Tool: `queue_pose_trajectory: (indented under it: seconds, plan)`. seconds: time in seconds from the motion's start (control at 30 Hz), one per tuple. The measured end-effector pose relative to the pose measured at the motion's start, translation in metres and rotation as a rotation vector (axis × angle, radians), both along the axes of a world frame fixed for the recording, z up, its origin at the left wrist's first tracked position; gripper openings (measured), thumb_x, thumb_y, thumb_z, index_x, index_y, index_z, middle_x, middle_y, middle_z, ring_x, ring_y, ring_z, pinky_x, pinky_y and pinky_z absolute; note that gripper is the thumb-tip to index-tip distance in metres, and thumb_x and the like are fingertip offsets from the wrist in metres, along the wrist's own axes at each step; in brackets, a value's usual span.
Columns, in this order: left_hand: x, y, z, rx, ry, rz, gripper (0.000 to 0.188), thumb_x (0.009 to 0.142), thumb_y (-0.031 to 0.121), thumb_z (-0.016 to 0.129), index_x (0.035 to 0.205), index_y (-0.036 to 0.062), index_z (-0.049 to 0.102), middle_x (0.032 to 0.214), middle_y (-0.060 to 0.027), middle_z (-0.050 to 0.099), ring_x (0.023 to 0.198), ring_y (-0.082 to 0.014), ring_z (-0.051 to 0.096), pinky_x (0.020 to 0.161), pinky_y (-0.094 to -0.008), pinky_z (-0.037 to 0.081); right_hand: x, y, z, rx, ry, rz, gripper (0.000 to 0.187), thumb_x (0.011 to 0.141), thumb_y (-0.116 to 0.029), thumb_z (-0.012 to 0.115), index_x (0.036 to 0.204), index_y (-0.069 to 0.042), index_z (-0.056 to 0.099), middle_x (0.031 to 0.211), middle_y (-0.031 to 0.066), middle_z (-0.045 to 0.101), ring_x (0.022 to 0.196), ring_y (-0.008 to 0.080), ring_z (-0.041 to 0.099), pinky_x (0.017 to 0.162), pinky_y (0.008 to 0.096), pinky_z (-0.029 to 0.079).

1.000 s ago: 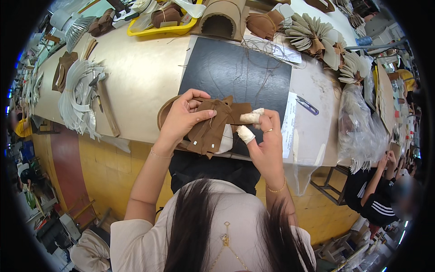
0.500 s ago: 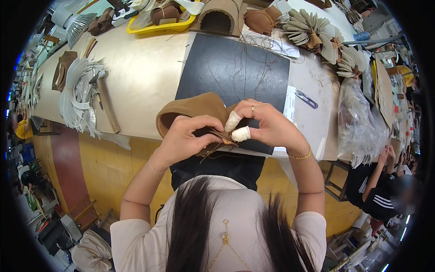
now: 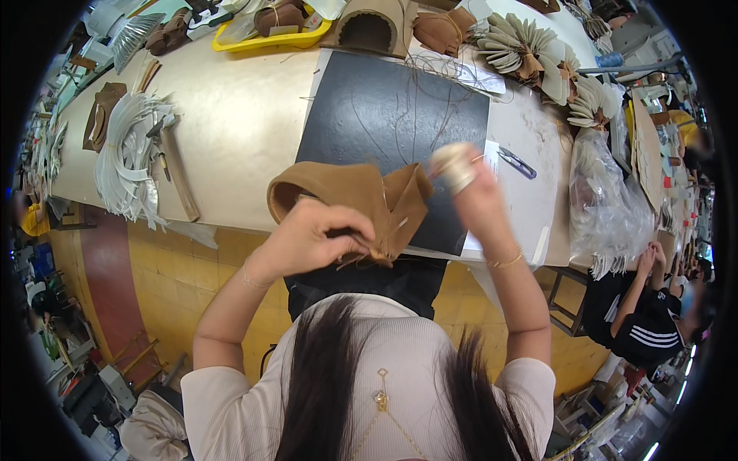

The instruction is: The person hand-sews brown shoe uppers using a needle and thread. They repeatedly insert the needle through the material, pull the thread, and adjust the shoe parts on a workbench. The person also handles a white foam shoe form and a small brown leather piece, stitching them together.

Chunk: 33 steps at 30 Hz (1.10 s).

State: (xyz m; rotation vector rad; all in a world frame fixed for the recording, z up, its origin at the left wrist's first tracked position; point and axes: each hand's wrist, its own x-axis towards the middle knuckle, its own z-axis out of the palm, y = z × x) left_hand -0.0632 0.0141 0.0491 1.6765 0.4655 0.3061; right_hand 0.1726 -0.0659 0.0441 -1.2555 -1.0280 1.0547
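A brown leather piece [image 3: 327, 184], curved open at its left and folded into flaps at its right, lies over the front edge of the black mat [image 3: 346, 92]. My left hand [image 3: 323, 234] is closed on its lower edge, thumb against bent fingers. Loose brown thread [image 3: 354, 260] hangs by that edge. A thin pale sliver [image 3: 403, 223] shows on the right flap; its kind is too small to tell. My right hand [image 3: 478, 192], with white wrapping on some fingers, is off the leather, just right of it. Motion smears its fingers, so anything in them is hidden.
Thread snips [image 3: 516, 163] lie right of the mat, and loose thread [image 3: 442, 73] trails over its top. A hammer [image 3: 178, 173] rests beside white strips [image 3: 127, 165] at left. A yellow tray [image 3: 273, 40], an arched brown piece [image 3: 369, 31] and a plastic bag [image 3: 607, 200] border the table. A person [image 3: 634, 307] sits at right.
My right hand has let go of the leather's lower edge and moved up and right, uncovering the right flap. The left hand keeps its grip in nearly the same place.
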Motion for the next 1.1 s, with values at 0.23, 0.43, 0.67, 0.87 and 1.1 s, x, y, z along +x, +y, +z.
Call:
queue_pose_trajectory:
  seconds: [0.23, 0.43, 0.67, 0.87, 1.1]
  plan:
    - [0.006, -0.007, -0.008, 0.297, -0.036, 0.150, 0.017, 0.076, -0.001, 0.068, 0.091, 0.0046, 0.067, 0.078, -0.0103, 0.068, 0.064, -0.0223, 0.067, 0.058, -0.0272, 0.050, -0.024, -0.015, -0.020, -0.115, 0.006, 0.221, 0.018, 0.081, -0.015, 0.071, 0.096, -0.005, 0.066, 0.099, 0.0034, 0.061, 0.100, 0.0136, 0.055, 0.090, 0.0291, 0.043]
    - [0.012, -0.004, -0.009, 0.284, -0.069, 0.127, 0.017, 0.076, 0.000, 0.069, 0.092, 0.0049, 0.067, 0.078, -0.0109, 0.068, 0.064, -0.0242, 0.066, 0.057, -0.0280, 0.049, -0.026, -0.016, -0.030, -0.204, 0.252, 0.161, 0.011, 0.078, -0.007, 0.072, 0.087, -0.004, 0.065, 0.097, 0.0023, 0.061, 0.096, 0.0127, 0.055, 0.087, 0.0270, 0.043]
    - [0.012, 0.008, -0.006, 0.171, 0.020, 0.153, 0.013, 0.075, -0.003, 0.070, 0.088, -0.0021, 0.066, 0.082, -0.0099, 0.069, 0.074, -0.0154, 0.068, 0.068, -0.0228, 0.051, -0.032, -0.006, -0.032, -0.180, 0.448, 0.015, 0.013, 0.083, -0.003, 0.068, 0.092, -0.003, 0.058, 0.103, 0.0074, 0.065, 0.098, 0.0163, 0.061, 0.090, 0.0295, 0.047]
    - [0.018, 0.013, -0.012, 0.090, 0.054, 0.172, 0.014, 0.074, -0.001, 0.073, 0.087, -0.0015, 0.066, 0.085, -0.0083, 0.069, 0.079, -0.0119, 0.065, 0.072, -0.0246, 0.050, -0.042, 0.002, -0.026, -0.188, 0.412, -0.067, 0.018, 0.085, 0.000, 0.063, 0.097, -0.004, 0.051, 0.096, 0.0107, 0.067, 0.089, 0.0160, 0.064, 0.083, 0.0264, 0.051]
    - [-0.013, 0.012, 0.000, -0.274, 0.274, 0.260, 0.014, 0.077, -0.003, 0.071, 0.088, -0.0023, 0.064, 0.084, -0.0054, 0.068, 0.083, -0.0086, 0.063, 0.073, -0.0224, 0.050, 0.131, 0.002, -0.012, 0.280, 0.452, -0.651, 0.015, 0.088, -0.012, 0.063, 0.101, -0.008, 0.056, 0.083, 0.0075, 0.065, 0.080, 0.0178, 0.063, 0.078, 0.0352, 0.056]
